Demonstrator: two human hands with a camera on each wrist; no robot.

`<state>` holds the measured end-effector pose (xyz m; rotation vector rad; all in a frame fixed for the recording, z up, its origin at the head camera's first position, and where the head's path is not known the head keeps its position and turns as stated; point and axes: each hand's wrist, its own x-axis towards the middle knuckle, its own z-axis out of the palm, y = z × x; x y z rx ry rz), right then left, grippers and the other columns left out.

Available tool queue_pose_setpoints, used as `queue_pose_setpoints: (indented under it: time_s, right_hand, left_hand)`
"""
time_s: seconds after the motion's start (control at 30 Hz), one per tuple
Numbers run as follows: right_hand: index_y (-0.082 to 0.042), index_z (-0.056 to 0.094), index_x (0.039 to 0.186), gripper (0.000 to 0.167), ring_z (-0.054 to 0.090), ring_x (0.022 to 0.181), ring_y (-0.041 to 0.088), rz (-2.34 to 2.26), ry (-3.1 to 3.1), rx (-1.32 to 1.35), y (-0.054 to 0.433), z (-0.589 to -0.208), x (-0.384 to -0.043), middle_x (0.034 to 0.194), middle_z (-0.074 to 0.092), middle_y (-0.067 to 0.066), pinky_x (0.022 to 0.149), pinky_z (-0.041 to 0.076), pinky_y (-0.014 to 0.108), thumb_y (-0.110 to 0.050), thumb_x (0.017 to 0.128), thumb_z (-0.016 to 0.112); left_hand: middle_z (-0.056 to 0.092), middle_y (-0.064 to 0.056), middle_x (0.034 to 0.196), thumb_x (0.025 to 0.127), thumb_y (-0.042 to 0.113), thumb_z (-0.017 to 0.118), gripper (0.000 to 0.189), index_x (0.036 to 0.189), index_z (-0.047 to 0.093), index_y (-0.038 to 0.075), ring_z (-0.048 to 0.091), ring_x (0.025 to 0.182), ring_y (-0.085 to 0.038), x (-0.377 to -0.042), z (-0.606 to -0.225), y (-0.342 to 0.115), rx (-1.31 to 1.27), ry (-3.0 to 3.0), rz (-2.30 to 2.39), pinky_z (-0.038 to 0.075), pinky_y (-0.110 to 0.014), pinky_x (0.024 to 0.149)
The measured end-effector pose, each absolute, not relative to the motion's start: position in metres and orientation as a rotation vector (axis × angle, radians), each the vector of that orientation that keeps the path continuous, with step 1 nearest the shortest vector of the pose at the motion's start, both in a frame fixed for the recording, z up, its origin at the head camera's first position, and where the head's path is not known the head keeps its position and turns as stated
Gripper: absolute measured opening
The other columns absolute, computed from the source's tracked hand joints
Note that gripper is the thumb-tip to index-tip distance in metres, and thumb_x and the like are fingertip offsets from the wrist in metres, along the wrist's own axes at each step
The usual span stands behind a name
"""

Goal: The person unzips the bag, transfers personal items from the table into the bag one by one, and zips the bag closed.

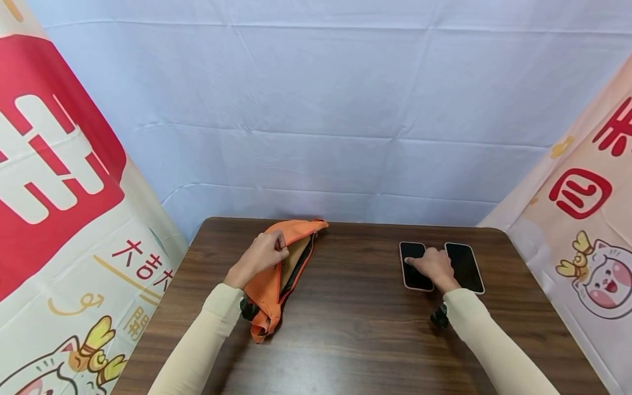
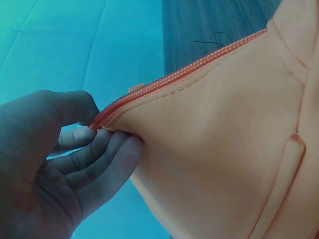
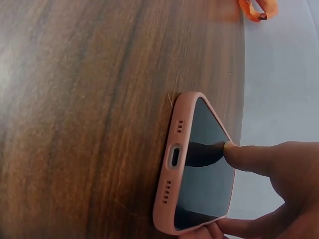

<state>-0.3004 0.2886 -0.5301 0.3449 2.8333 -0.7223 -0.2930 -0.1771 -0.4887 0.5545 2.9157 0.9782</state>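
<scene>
On the left of the table lies an orange waist bag [image 1: 264, 288], its zipped pocket gaping to show a tan and dark lining. My left hand [image 1: 261, 257] pinches the fabric at the bag's opening; in the left wrist view, thumb and fingers [image 2: 119, 154] hold the edge beside the orange zipper [image 2: 184, 72]. At the right, my right hand [image 1: 435, 266] grips a dark-screened phone [image 1: 415, 277] in a pink case [image 3: 184, 114]. Its thumb [image 3: 249, 158] presses on the screen, while the other fingers curl at the phone's side edge.
A second phone [image 1: 464, 267] with a pale edge lies just right of my right hand. The brown wooden table [image 1: 345, 312] backs onto a pale cloth wall [image 1: 316, 109]. Printed curtains [image 1: 59, 181] hang along both sides.
</scene>
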Motion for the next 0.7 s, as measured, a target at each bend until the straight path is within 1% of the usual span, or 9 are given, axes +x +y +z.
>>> queue_pose_setpoints:
  time_s: [0.07, 0.17, 0.23, 0.47, 0.53, 0.7]
  right_hand:
    - [-0.01, 0.051, 0.068, 0.05, 0.052, 0.087, 0.038, -0.713, 2.829, 0.345, 0.2883, -0.5293, -0.3006, 0.103, 0.054, 0.028, 0.064, 0.045, 0.044, -0.045, 0.1, 0.069]
    - [-0.008, 0.055, 0.073, 0.049, 0.054, 0.089, 0.039, -0.7, 2.816, 0.348, 0.2886, -0.5287, -0.3019, 0.109, 0.055, 0.032, 0.066, 0.046, 0.045, -0.046, 0.1, 0.068]
    - [-0.008, 0.055, 0.073, 0.049, 0.054, 0.087, 0.039, -0.693, 2.813, 0.353, 0.2888, -0.5292, -0.3028, 0.109, 0.055, 0.032, 0.066, 0.046, 0.045, -0.047, 0.099, 0.069]
    - [-0.008, 0.054, 0.074, 0.049, 0.052, 0.082, 0.035, -0.693, 2.806, 0.366, 0.2897, -0.529, -0.304, 0.105, 0.054, 0.027, 0.064, 0.044, 0.043, -0.047, 0.099, 0.069]
    - [-0.008, 0.054, 0.074, 0.049, 0.052, 0.08, 0.034, -0.699, 2.804, 0.37, 0.2901, -0.5289, -0.3043, 0.1, 0.054, 0.025, 0.064, 0.044, 0.042, -0.047, 0.098, 0.07]
    - [-0.011, 0.05, 0.068, 0.051, 0.05, 0.07, 0.028, -0.726, 2.797, 0.379, 0.2915, -0.5306, -0.3056, 0.083, 0.049, 0.015, 0.06, 0.041, 0.039, -0.047, 0.097, 0.071]
  left_hand:
    - [0.059, -0.003, 0.079, 0.103, 0.012, 0.068, 0.015, 0.092, 0.057, 0.013, 0.052, 0.059, -0.013, -0.2933, -0.4888, -0.1771, 0.558, 2.917, 0.979, 0.044, -0.029, 0.06]
    - [0.059, -0.003, 0.079, 0.103, 0.011, 0.068, 0.015, 0.092, 0.057, 0.013, 0.052, 0.06, -0.014, -0.2931, -0.4883, -0.177, 0.558, 2.915, 0.982, 0.044, -0.029, 0.061]
    - [0.059, -0.003, 0.08, 0.103, 0.011, 0.068, 0.016, 0.093, 0.057, 0.013, 0.052, 0.06, -0.014, -0.2929, -0.4876, -0.1768, 0.555, 2.913, 0.98, 0.044, -0.029, 0.061]
    - [0.059, -0.003, 0.08, 0.103, 0.012, 0.068, 0.015, 0.093, 0.056, 0.013, 0.052, 0.061, -0.014, -0.2936, -0.4869, -0.1768, 0.556, 2.909, 0.975, 0.045, -0.029, 0.062]
    - [0.059, -0.003, 0.079, 0.103, 0.012, 0.067, 0.015, 0.092, 0.056, 0.014, 0.052, 0.061, -0.014, -0.2936, -0.4868, -0.1769, 0.56, 2.908, 0.976, 0.045, -0.029, 0.062]
    - [0.058, -0.002, 0.077, 0.102, 0.012, 0.066, 0.014, 0.092, 0.056, 0.014, 0.052, 0.061, -0.014, -0.2939, -0.486, -0.1772, 0.574, 2.897, 0.979, 0.044, -0.03, 0.063]
